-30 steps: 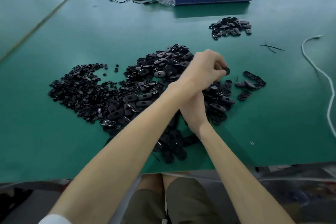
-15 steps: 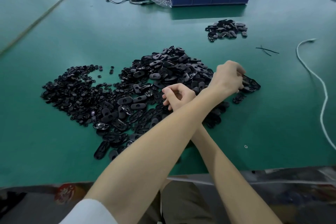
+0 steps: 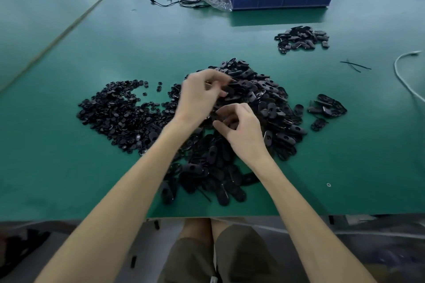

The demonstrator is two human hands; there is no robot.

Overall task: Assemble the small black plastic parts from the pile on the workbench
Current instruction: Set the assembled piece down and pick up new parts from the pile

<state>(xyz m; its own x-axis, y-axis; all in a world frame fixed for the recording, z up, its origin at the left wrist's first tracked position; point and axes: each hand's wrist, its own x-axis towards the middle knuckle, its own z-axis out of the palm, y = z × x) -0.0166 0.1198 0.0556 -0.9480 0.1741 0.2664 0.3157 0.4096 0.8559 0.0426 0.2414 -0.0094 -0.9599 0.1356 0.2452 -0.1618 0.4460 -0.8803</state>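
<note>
Over the pile (image 3: pixel 273 108) at workbench (image 3: pixel 92 179) centre: left hand (image 3: pixel 200 96) fingers curled, oval parts (image 3: pixel 249 84) just right of its fingertips, long axes mixed. Right hand (image 3: pixel 245 132) curled, nearer the body. Grip on either: cannot tell, blurred. Left hand nearer.

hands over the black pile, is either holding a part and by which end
Cannot be told: left hand and right hand both curl fingers over the pile, blurred against black parts.
</note>
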